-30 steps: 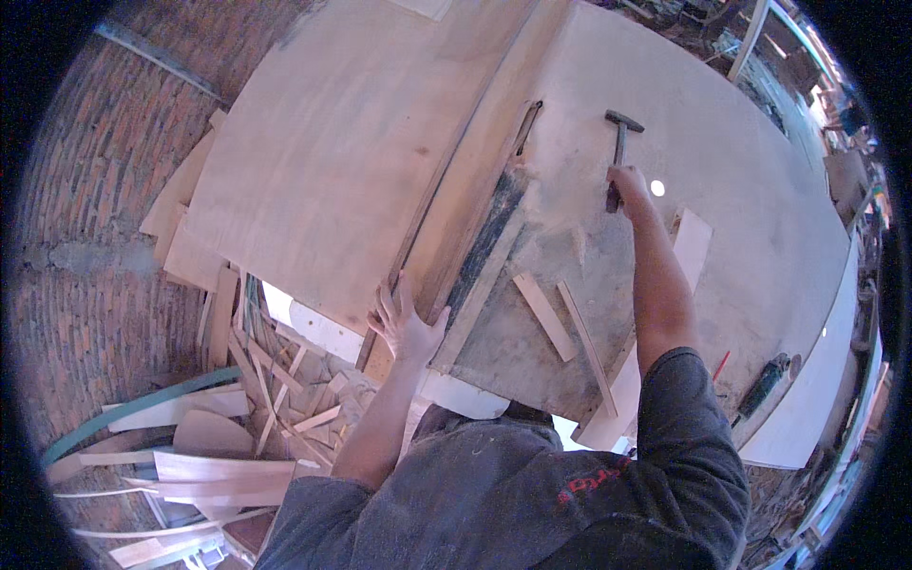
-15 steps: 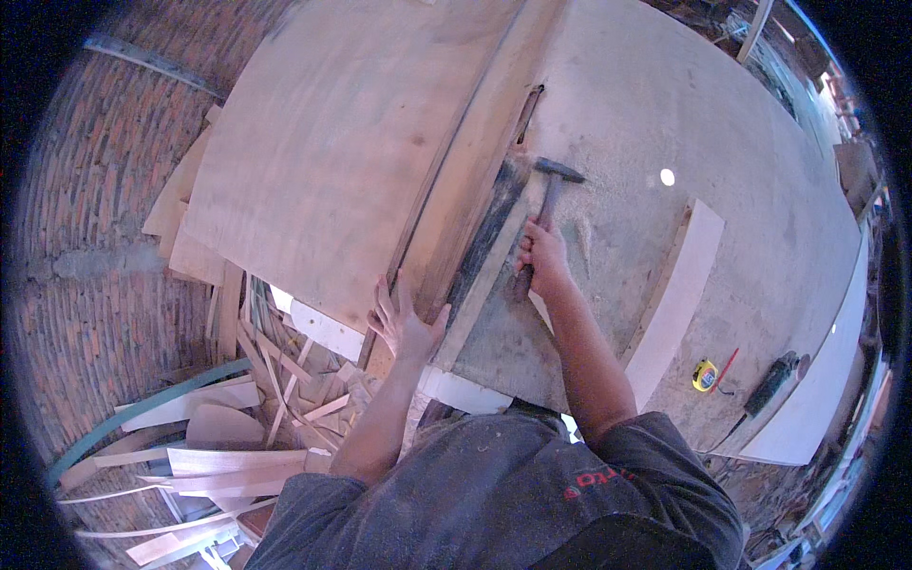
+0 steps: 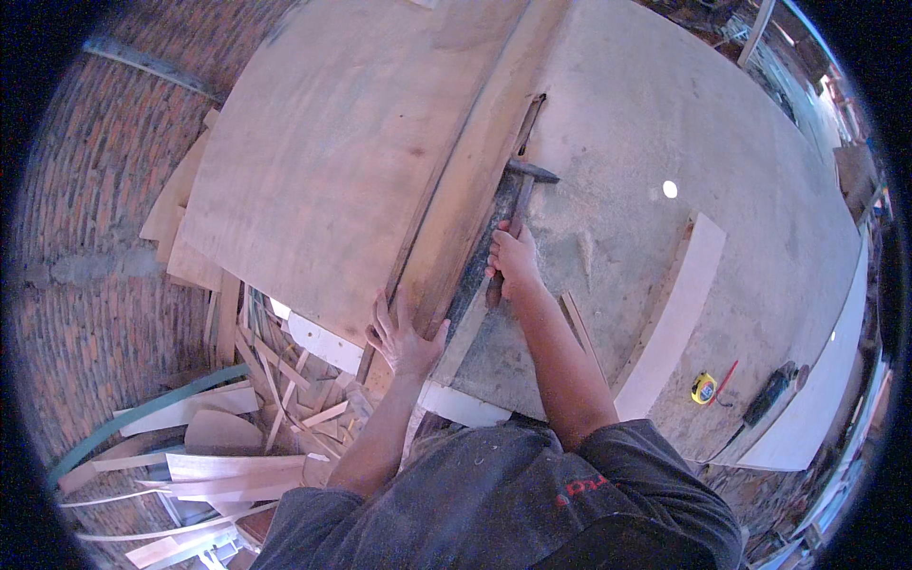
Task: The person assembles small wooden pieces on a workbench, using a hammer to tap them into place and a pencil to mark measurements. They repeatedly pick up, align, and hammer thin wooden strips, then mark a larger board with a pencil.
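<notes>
My right hand point(image 3: 514, 258) is closed round the wooden handle of a hammer point(image 3: 522, 204). The hammer's dark head lies against the right side of a long wooden board point(image 3: 472, 176), near a narrow slot point(image 3: 531, 126) in the work surface. On the near end of that board rests my left hand point(image 3: 407, 339), its fingers spread and its palm down. To the board's left, with a thin dark gap between, lies a large plywood sheet point(image 3: 313, 161). A dark strip point(image 3: 483, 249) runs along the board's right side, below the hammer head.
On the wide work table point(image 3: 627, 114) lie a pale wooden strip point(image 3: 671, 309), a yellow tape measure point(image 3: 703, 388), a red pencil-like stick point(image 3: 726, 376) and a black-handled tool point(image 3: 771, 393). Wood offcuts point(image 3: 218, 465) heap at lower left, beside a brick surface point(image 3: 85, 199).
My right hand and the hammer have moved left, bringing the head to the board's edge. My left hand stays spread on the board's near end.
</notes>
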Motion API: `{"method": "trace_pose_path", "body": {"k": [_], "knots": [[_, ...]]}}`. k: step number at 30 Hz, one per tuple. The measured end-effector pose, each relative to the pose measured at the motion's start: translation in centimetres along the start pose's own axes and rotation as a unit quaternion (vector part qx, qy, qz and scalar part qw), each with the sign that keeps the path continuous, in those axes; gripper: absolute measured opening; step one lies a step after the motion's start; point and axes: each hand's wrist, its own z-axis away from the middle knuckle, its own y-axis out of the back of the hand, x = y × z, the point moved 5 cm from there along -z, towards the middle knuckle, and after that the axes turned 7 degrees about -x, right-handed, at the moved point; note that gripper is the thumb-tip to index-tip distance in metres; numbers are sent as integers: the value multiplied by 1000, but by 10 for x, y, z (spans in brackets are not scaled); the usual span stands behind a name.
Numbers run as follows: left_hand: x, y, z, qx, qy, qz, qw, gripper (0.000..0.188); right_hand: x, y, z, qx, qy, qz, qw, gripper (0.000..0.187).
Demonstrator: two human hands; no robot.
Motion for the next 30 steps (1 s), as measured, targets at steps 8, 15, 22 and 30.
{"method": "trace_pose_path", "body": {"k": [8,15,22,30], "knots": [[-4,-6,1,-16,6,-14,1000,106,8,-15,-9,37,6,-7,999,22],[-4,-8,1,-28,16,-3,999,107,-23,91,21,6,24,117,993,25],[-8,-13,1,-4,-10,-2,1000,108,-120,242,76,259,166,683,663,46],[-8,-10,3,-1,-20,41,999,115,6,162,200,178,255,723,617,30]]}}
